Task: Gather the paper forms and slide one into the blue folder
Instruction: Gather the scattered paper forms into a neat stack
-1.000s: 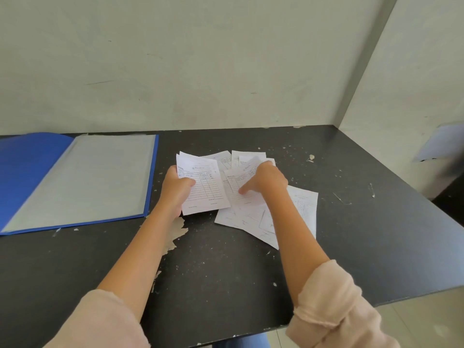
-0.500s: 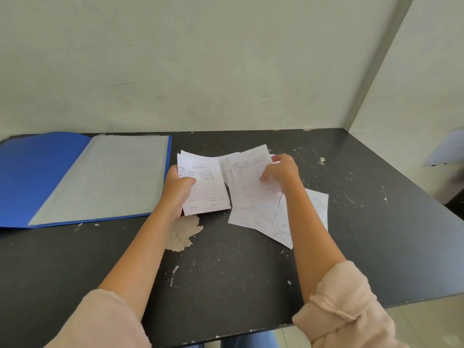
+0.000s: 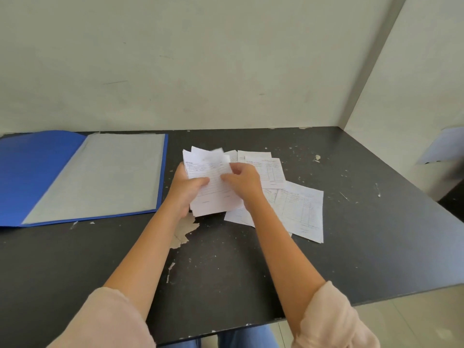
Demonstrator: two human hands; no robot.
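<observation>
A blue folder (image 3: 37,172) lies open on the left of the black table (image 3: 376,234), its grey inner page facing up. My left hand (image 3: 184,190) holds a small stack of white paper forms (image 3: 211,199) just right of the folder. My right hand (image 3: 242,180) pinches the right side of the same stack, with the top sheet blurred at its upper edge. Several more forms (image 3: 298,207) lie loose and overlapping on the table to the right of my hands; one printed form (image 3: 268,172) sits behind my right hand.
Walls close off the table at the back and right. The tabletop is chipped, with a pale worn patch (image 3: 184,231) below my left hand. The front edge runs near my sleeves. A pale sheet (image 3: 442,146) hangs on the right wall.
My right hand lifted a form from the loose pile and carried it left onto the stack held in my left hand. My left hand stayed in place.
</observation>
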